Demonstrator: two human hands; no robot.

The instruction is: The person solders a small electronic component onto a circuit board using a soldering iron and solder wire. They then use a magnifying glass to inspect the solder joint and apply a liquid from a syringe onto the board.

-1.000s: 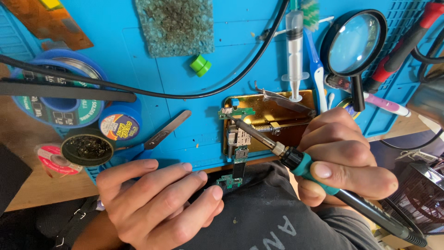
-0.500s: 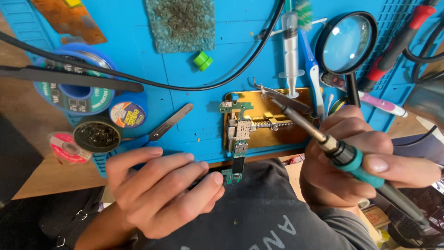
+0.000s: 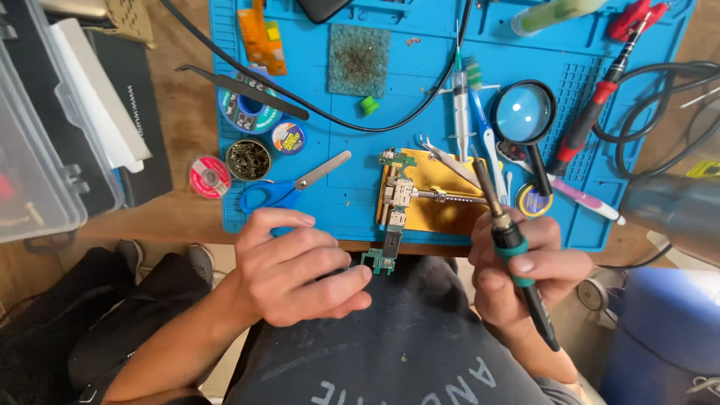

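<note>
Head view: I'm seeing my right hand (image 3: pixel 525 274) gripping the slim, teal-collared iron (image 3: pixel 510 240), tip now lifted off the green board (image 3: pixel 396 196) clamped mid-mat; left hand (image 3: pixel 300 270), curled, touching the board's near end.

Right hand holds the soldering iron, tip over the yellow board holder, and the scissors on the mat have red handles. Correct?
Not quite. The head view shows the scissors have blue handles, not red. The rest stands: the right hand holds the soldering iron, tip over the yellow board holder, scissors on the mat.
</note>
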